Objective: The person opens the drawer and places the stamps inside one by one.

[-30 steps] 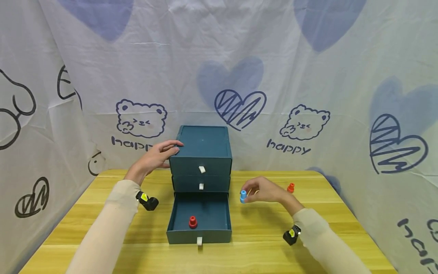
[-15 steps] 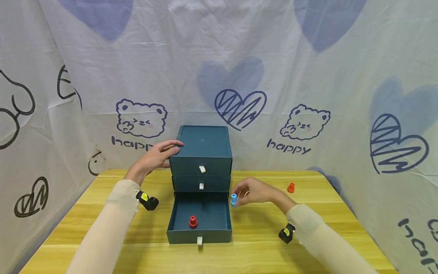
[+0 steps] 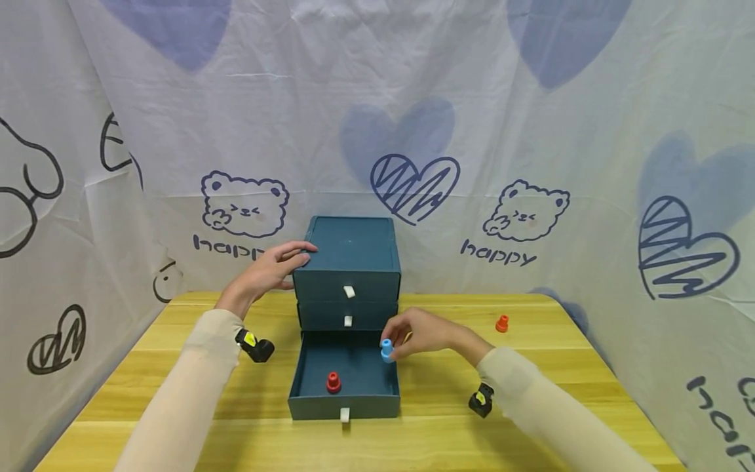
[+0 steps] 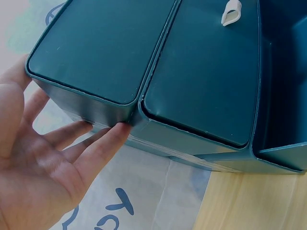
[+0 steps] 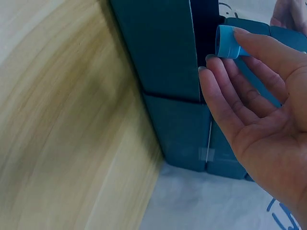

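A dark teal three-drawer cabinet (image 3: 356,244) stands in the head view with its bottom drawer (image 3: 315,408) pulled out. My left hand (image 3: 265,269) rests at the cabinet's upper left edge; in the left wrist view its extended fingers (image 4: 103,146) touch the side wall. Thumb and fingers of my right hand (image 3: 421,331) pinch a small blue stepped plastic piece (image 3: 387,349) over the drawer's right side. The right wrist view shows the hollow wide end of the blue piece (image 5: 225,43). Inside the drawer, a red stepped piece (image 3: 333,383) stands upright near the front.
Another red-orange stepped piece (image 3: 502,324) is on the wooden table (image 3: 460,432), at the right. White pull tabs (image 3: 349,292) stick out from the drawer fronts. Behind the table hangs a printed white cloth (image 3: 330,131).
My right hand has carried the blue piece leftward, from beside the cabinet to over the open drawer's right wall. The left hand has stayed in place.
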Tool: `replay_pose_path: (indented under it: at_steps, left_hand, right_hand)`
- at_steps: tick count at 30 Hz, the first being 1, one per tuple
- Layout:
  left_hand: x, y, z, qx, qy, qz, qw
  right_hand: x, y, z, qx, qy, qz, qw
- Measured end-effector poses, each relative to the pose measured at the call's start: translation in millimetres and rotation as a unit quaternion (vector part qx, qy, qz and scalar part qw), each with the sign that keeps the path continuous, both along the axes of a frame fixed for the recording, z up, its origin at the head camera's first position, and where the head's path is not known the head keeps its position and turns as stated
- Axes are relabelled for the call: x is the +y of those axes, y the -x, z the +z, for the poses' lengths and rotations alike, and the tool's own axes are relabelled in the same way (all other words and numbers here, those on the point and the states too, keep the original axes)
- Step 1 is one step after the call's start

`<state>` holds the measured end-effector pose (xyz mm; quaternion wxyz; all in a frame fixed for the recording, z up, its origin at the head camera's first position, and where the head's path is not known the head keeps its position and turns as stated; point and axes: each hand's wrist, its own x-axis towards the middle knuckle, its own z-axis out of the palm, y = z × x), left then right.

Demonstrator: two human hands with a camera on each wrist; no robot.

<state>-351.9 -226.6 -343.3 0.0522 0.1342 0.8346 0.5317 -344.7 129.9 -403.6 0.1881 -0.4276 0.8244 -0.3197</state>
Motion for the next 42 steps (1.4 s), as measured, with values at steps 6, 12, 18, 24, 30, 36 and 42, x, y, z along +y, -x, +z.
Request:
replay_pose_path:
  at_steps: [6,12,18,24,30,36,42]
  left_hand:
    - [0.5,0.1,0.4,0.003,0.002,0.001,1.0000]
    - [0.1,0.3,-0.3,0.000,0.000,-0.001,1.0000]
    - [-0.5,0.2,-1.5,-0.002,-0.003,-0.003,1.0000]
    - [-0.2,0.2,-1.4,0.003,-0.003,-0.001,1.0000]
    - [1.3,-0.7,0.4,0.001,-0.003,-0.001,1.0000]
    - [2.8,-2.0,1.6,0.003,0.001,-0.001,1.0000]
    - [1.5,-0.2,0.0,0.004,-0.002,-0.002,1.0000]
  right_hand:
    - [-10.8,-1.2,0.9,-0.007,-0.012,0.008,1.000]
    - [-22.9,-1.7,2.6,-0.004,-0.027,0.027,0.999]
    - [-34.5,-3.1,6.0,0.002,-0.048,0.043,0.998]
    - [-44.2,-2.4,9.5,0.011,-0.064,0.056,0.996]
    - [-53.1,-0.7,6.9,0.010,-0.073,0.059,0.996]
    - [-63.6,-1.0,5.1,0.016,-0.080,0.062,0.995]
    - [-71.1,0.5,3.4,0.041,-0.093,0.064,0.993]
